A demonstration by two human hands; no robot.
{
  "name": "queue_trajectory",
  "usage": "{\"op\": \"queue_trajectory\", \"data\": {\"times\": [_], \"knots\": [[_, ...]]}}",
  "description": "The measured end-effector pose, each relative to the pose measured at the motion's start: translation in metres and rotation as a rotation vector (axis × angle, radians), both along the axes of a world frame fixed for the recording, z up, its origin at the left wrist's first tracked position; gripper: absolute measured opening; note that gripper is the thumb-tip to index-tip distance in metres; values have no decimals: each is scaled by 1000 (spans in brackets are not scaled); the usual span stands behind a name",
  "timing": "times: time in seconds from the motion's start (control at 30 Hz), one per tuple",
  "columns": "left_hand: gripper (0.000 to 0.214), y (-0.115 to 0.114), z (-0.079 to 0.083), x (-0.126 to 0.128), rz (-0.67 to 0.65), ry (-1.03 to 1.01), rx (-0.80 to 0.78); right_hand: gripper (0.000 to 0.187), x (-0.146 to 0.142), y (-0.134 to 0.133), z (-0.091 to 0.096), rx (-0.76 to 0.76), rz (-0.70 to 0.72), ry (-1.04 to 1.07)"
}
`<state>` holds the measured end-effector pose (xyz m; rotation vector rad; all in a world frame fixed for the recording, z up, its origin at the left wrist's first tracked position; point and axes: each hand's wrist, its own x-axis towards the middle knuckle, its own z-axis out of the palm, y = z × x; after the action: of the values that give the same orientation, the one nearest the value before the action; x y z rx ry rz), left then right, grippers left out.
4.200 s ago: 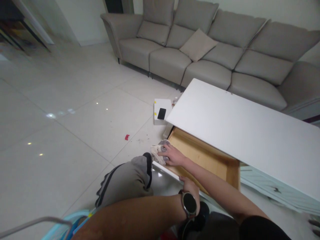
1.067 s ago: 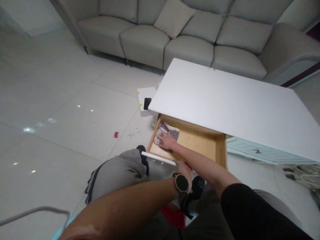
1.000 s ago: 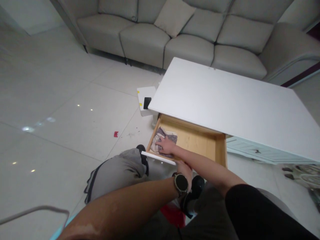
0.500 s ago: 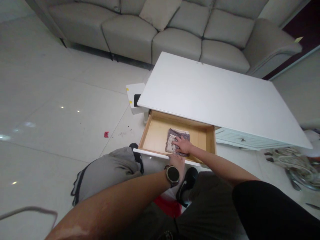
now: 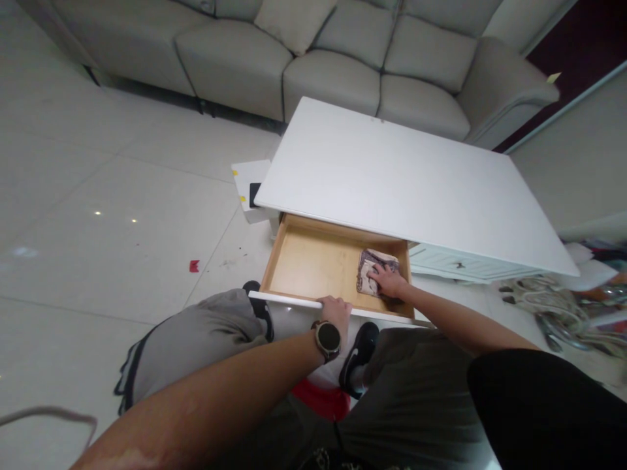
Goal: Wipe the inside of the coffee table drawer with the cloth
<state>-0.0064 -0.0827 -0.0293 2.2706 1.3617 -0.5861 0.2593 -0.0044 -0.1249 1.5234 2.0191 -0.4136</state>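
Note:
A wooden drawer [image 5: 308,261] stands pulled out from under a white coffee table [image 5: 392,176]. My right hand [image 5: 389,281] presses flat on a folded grey-purple patterned cloth [image 5: 368,267] at the drawer's right end, fingers spread over it. My left hand [image 5: 336,308], with a round watch on the wrist, grips the drawer's white front edge near its middle. The rest of the drawer floor is bare wood.
A grey sofa [image 5: 343,52] with a cushion stands behind the table. A white box with a black phone [image 5: 253,194] lies on the floor left of the table. Cables and clutter [image 5: 563,307] lie at the right. A small red scrap [image 5: 194,266] is on the tiles.
My right hand has slid the cloth from the drawer's left end across to its right end. My left hand stays on the drawer front. The view has swung rightward.

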Motion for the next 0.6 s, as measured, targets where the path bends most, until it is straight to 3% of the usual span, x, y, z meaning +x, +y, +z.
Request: {"op": "queue_trajectory", "data": {"times": [0.13,0.27,0.47,0.6], "knots": [[47,-1,1,2,-8,46,9,69,4,37,-4,197,-164,-29],[47,-1,5,3,-42,65,3,68,0,54,-9,259,-243,83],[46,-2,8,2,-54,91,9,59,-3,39,-5,247,-207,239],[45,-3,4,0,-24,28,-7,67,2,15,11,467,-305,218]]}}
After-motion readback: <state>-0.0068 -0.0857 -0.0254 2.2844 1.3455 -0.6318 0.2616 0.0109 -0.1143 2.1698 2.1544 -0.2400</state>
